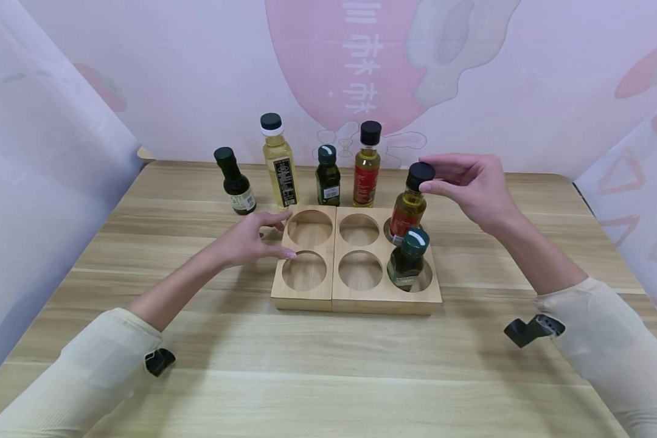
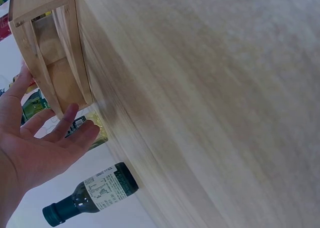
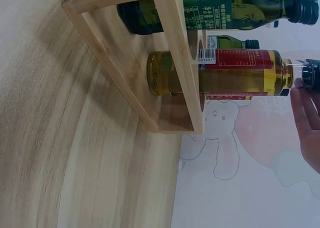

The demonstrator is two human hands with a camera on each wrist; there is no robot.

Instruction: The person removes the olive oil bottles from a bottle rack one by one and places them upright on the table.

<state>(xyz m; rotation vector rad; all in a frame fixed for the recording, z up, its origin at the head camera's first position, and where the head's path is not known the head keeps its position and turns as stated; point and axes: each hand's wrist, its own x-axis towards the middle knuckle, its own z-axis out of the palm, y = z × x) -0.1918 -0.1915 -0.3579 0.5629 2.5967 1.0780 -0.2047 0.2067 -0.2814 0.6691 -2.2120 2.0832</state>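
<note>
My right hand (image 1: 473, 188) holds the black cap of an oil bottle (image 1: 407, 213) with a red label between thumb and fingers. That bottle stands in the back right hole of a wooden bottle rack (image 1: 333, 289), and the right wrist view shows its base down inside the frame. In front of it a dark green bottle (image 1: 405, 267) sits in the front right hole, leaning slightly in the head view. My left hand (image 1: 252, 240) rests at the rack's left edge, thumb by the front left hole and index finger at the back corner. Its other fingers spread loosely in the left wrist view.
Behind the rack stand a tall clear bottle of pale oil (image 1: 281, 170), a small green bottle (image 1: 328, 179) and another red-labelled bottle (image 1: 367, 170). A dark bottle with a white label (image 1: 239, 191) is at back left. A printed cloth (image 1: 197, 79) hangs behind the table.
</note>
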